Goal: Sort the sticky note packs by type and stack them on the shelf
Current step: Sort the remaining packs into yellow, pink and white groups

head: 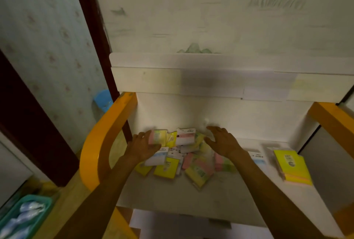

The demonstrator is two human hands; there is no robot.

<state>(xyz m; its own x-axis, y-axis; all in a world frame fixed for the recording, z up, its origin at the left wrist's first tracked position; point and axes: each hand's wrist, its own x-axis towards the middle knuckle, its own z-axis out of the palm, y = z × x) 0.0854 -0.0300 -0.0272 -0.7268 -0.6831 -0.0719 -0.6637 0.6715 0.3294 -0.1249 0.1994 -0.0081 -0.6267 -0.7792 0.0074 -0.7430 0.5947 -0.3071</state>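
Forearms low in frame | left hand [142,147] gripping pink-yellow pack [158,136] | right hand [222,143] spread above mixed pile [191,158], mid-frame shelf [172,196] | step: sorting, judged early | next: match to yellow stack [292,167], right

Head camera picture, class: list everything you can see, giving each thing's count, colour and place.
Pile of sticky note packs: count unclear, yellow, pink, white and green, middle of the shelf.
Yellow pack stack: one stack, yellow with pink edges, right side of the shelf.
Blue-and-white pack: one, left of that stack.
Shelf: one, white, between orange side frames.
Teal basket: one, bottom left.
Left hand: grip on a pink-and-yellow pack.
Right hand: fingers spread above the pile.
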